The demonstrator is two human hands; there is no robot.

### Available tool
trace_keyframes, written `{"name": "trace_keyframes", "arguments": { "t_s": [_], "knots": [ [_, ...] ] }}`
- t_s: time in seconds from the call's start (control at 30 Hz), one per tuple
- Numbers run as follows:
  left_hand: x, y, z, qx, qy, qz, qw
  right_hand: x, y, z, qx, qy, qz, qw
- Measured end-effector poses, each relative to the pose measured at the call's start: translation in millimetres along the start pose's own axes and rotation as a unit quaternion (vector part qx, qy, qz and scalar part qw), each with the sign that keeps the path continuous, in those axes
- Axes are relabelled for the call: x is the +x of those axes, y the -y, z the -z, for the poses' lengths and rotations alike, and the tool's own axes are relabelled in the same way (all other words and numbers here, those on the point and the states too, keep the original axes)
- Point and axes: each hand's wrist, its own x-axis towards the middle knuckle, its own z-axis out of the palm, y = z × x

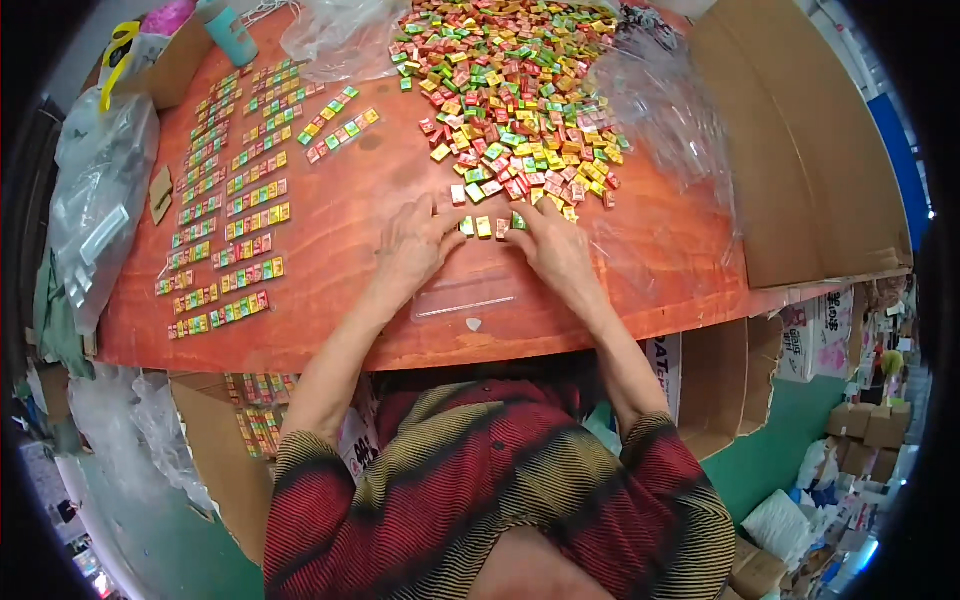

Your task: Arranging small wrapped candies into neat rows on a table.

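Observation:
Just below a big heap of small coloured boxes (520, 90), my two hands face each other over the red wooden table. Between them is a short row with a yellow box (484, 227) and a reddish box (502, 229). My left hand (412, 243) pinches the green-and-yellow box (467, 227) at the row's left end with thumb and finger. At the right end, my right hand (556, 250) has its thumb and finger about a green box (518, 221). Nearer to me lies a narrow clear plastic case (465, 306), with a small pale chip (474, 324) beside it.
Filled strips of boxes (235, 230) lie in columns on the left. Clear plastic bags (105, 190) hang at the left edge, and a pile of clear cases (670, 110) lies right of the heap. An open cardboard carton (800, 150) stands at the right; a bottle (228, 32) stands far left.

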Motion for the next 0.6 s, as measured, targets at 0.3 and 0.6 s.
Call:
{"name": "trace_keyframes", "arguments": {
  "t_s": [0.3,0.6],
  "knots": [
    [-0.5,-3.9,-0.5,0.007,0.011,0.011,1.0,-6.9,-11.2,1.4,0.014,0.049,0.014,0.999],
    [-0.4,-7.2,0.9,0.013,0.009,0.013,1.0,16.5,-11.0,-6.1,-0.013,-0.071,-0.054,0.996]
  ]
}}
